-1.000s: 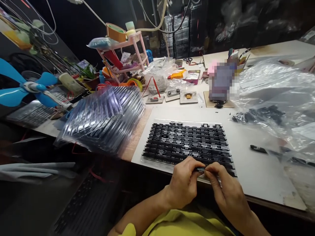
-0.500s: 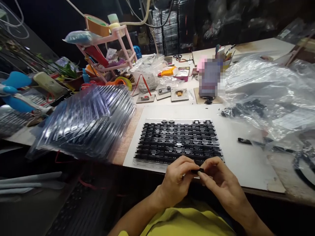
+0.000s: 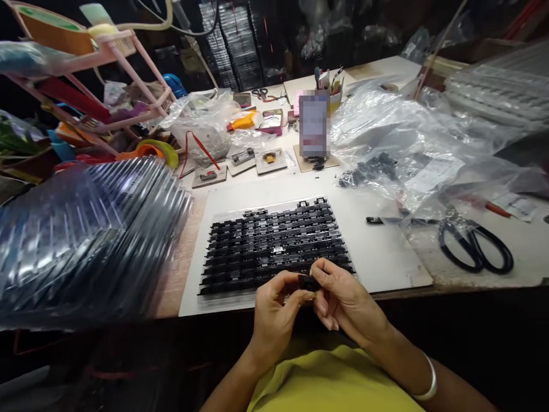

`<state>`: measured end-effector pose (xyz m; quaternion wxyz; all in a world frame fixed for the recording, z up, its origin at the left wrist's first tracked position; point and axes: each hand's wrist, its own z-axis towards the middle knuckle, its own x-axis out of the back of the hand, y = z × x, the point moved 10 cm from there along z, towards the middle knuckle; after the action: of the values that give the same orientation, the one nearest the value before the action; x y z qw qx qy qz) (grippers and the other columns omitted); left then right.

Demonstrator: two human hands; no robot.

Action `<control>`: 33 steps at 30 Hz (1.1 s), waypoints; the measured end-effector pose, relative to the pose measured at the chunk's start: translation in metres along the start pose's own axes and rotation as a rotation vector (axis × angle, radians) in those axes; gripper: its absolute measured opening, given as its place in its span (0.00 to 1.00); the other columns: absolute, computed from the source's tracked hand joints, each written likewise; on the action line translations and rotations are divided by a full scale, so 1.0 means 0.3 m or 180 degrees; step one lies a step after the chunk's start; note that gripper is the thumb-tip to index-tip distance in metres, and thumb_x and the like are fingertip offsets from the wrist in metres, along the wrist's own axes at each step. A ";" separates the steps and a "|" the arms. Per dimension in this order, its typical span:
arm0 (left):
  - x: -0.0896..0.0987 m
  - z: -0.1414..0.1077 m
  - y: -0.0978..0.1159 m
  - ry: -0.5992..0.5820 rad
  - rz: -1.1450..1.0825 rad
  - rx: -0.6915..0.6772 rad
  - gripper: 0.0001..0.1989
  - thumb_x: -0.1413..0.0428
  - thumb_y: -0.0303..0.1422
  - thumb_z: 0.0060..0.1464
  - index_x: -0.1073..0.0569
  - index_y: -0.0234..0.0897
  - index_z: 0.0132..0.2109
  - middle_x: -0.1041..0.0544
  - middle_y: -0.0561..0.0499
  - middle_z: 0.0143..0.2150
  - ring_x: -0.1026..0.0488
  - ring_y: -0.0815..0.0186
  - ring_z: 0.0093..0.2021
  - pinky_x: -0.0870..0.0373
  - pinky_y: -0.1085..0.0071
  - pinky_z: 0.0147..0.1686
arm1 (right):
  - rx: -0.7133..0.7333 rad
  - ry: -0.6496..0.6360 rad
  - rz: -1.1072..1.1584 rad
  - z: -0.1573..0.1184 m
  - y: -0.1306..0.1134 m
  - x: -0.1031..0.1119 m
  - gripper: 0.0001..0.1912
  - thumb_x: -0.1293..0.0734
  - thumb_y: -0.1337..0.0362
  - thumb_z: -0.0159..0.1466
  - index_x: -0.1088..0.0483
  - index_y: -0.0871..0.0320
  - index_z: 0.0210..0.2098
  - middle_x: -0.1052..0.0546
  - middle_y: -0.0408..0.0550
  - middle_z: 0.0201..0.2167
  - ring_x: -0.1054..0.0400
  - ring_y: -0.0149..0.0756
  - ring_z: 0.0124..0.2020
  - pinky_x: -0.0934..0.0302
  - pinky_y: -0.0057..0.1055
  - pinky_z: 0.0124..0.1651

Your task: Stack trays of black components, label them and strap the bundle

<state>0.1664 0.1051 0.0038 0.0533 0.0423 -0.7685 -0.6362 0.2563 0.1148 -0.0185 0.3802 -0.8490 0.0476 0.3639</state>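
Between my two hands is a small black part (image 3: pixel 307 282), held just above the table's front edge. My left hand (image 3: pixel 277 315) pinches it from the left with thumb and forefinger. On the other side, the fingertips of my right hand (image 3: pixel 349 297) close on the same part; a light bracelet circles that wrist. Just beyond the hands lies a clear plastic tray (image 3: pixel 198 298) filled with rows of black parts (image 3: pixel 266 243). The tray's near right corner is partly hidden behind my hands. A white board (image 3: pixel 377 257) lies under the tray.
Clear plastic trays (image 3: pixel 141 229) are stacked at the left, below a pink rack (image 3: pixel 137 63). Large scissors (image 3: pixel 476 246) and clear plastic bags (image 3: pixel 386 126) lie at the right. Behind the board are small fixtures (image 3: pixel 271 161) and a blurred-out upright object (image 3: pixel 314 126).
The view has swung to the right, so the scissors show fully. Both hands still hold the small black part, which now appears turned, with more of it showing.
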 end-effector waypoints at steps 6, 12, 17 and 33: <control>-0.012 0.001 -0.041 0.0052 -0.0458 0.0502 0.07 0.38 0.32 0.46 0.27 0.34 0.32 0.26 0.56 0.23 0.33 0.75 0.22 0.35 0.80 0.23 | 0.0066 0.0006 0.0100 0.003 0.005 0.005 0.16 0.37 0.52 0.64 0.45 0.56 0.32 0.31 0.35 0.13 0.39 0.24 0.10 0.50 0.14 0.12; -0.033 0.008 -0.030 -0.0303 -0.0398 0.0401 0.08 0.39 0.33 0.49 0.25 0.36 0.38 0.24 0.53 0.29 0.29 0.73 0.27 0.33 0.79 0.27 | 0.0528 0.0171 -0.0451 -0.009 -0.035 0.032 0.16 0.36 0.51 0.62 0.44 0.55 0.33 0.30 0.36 0.15 0.37 0.27 0.13 0.46 0.19 0.14; -0.023 0.001 0.090 -0.0442 0.0423 -0.0707 0.09 0.45 0.26 0.56 0.25 0.41 0.44 0.26 0.52 0.36 0.28 0.71 0.35 0.30 0.76 0.34 | 0.1560 0.0620 -0.2077 -0.081 -0.129 0.047 0.10 0.35 0.57 0.62 0.36 0.56 0.32 0.32 0.39 0.24 0.35 0.27 0.25 0.39 0.24 0.29; -0.064 -0.084 0.199 -0.0989 0.1336 -0.2274 0.18 0.51 0.19 0.56 0.32 0.38 0.51 0.28 0.44 0.42 0.30 0.65 0.42 0.28 0.67 0.39 | 0.0803 -0.0084 -0.2922 -0.079 -0.076 0.001 0.15 0.39 0.54 0.64 0.36 0.58 0.28 0.37 0.39 0.22 0.43 0.28 0.25 0.48 0.26 0.29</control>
<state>0.1890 0.0944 0.0665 0.0765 -0.2319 -0.4912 -0.8361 0.2784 0.1148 0.0057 0.6024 -0.7247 -0.2934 0.1604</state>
